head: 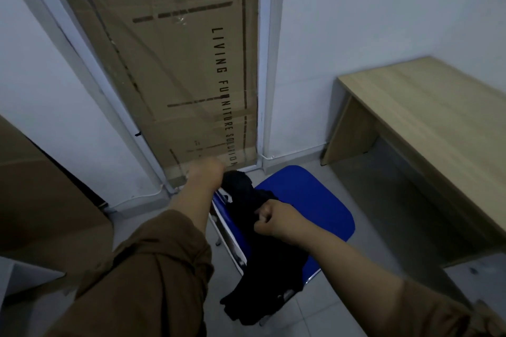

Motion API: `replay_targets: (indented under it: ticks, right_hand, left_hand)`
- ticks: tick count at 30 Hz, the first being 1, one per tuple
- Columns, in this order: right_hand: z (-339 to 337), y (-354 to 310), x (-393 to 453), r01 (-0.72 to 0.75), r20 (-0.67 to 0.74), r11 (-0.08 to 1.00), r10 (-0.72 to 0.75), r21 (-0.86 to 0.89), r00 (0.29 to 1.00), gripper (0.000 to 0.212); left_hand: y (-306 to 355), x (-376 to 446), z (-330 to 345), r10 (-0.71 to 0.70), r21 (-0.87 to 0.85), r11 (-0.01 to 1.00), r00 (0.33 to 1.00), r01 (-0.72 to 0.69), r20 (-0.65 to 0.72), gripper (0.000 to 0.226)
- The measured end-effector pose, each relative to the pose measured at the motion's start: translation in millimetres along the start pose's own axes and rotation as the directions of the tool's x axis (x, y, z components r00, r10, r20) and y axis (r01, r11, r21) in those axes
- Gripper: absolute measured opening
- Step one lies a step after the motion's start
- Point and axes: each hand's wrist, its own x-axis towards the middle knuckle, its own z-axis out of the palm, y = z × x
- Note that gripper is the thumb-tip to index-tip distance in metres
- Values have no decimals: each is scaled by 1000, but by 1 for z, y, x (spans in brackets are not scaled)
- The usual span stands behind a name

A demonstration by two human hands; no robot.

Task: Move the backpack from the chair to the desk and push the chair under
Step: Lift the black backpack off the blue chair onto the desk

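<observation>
A black backpack [262, 252] lies slumped on the blue seat of a chair [315, 208], its lower part hanging over the near edge. My left hand [208, 172] is closed on the backpack's top end at the far side. My right hand [273, 220] is closed on the fabric near the middle of the backpack. The light wooden desk [432, 117] stands to the right against the white wall, with open space beneath it.
A large cardboard sheet [178, 63] printed with lettering fills a white frame in the wall straight ahead. A brown cardboard box [41, 200] stands at the left. Grey tiled floor [383, 200] lies between the chair and the desk.
</observation>
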Motion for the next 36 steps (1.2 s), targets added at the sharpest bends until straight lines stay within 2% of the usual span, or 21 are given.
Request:
replay_targets:
  ticks: [1,3,5,7,8,10,12,14,17,19,21,23,24,26,28,31,33,36]
  right_hand:
    - [-2,2,-2,4,-16,1000,-4,3,1000,28]
    - [-7,6,-6,36,-55,999,-36,16,998,19]
    - [-11,10,-7,44,-96,998,-41,33,995,19]
    - [-13,13,-7,39,-135,998,-33,42,990,21]
    - [-13,13,-8,43,-151,998,-36,43,988,21]
    - [-14,13,-8,64,-167,997,-56,46,984,21]
    - [-12,14,-9,83,-167,996,-76,35,983,26]
    - [-10,18,-13,109,-159,994,-106,12,982,31]
    - [-15,30,-19,170,-214,985,-166,1,963,14]
    - [-23,43,-20,106,-241,994,-99,16,965,45]
    - [-32,52,-17,-32,-259,999,34,12,965,77]
    - [-39,58,-11,-135,-326,985,93,-108,941,88]
    - [-42,62,-7,-187,-380,962,100,-199,920,81]
    - [-51,67,-3,-293,-484,889,94,-353,870,48]
    - [-63,75,0,-328,-505,863,100,-385,857,27]
    - [-76,89,5,-310,-428,886,145,-344,892,25]
    - [-79,94,6,-268,-387,923,148,-277,910,22]
    - [-80,100,10,-240,-348,970,211,-41,913,21]
  left_hand:
    - [8,0,2,-17,29,999,999,16,35,25]
    - [22,-4,3,44,-6,999,999,-44,-15,32]
    - [33,-10,0,251,-130,959,968,-252,-23,54]
    - [41,-18,-7,473,-162,875,877,-457,82,80]
    - [45,-20,-9,532,-135,845,838,-517,124,87]
    - [54,-19,-10,593,-51,803,786,-594,176,79]
    - [65,-20,-9,624,5,772,759,-636,185,49]
    - [74,-21,-9,624,0,779,776,-627,94,23]
    - [81,-21,-10,550,-6,835,834,-551,-49,14]
    - [86,-16,-12,502,-13,862,856,-507,-123,14]
    - [94,-13,-17,457,-57,878,869,-475,-191,14]
    - [107,-11,-25,436,-92,879,867,-468,-240,13]
    - [115,-9,-30,437,-92,875,858,-475,-272,12]
    - [132,-7,-40,447,-70,872,844,-485,-296,18]
    - [144,-7,-44,468,-26,866,829,-499,-308,21]
    - [156,-10,-43,456,-11,873,823,-488,-340,23]
    - [161,-13,-38,401,-118,869,822,-481,-404,28]
    - [164,-22,-30,271,-363,801,829,-476,-489,52]
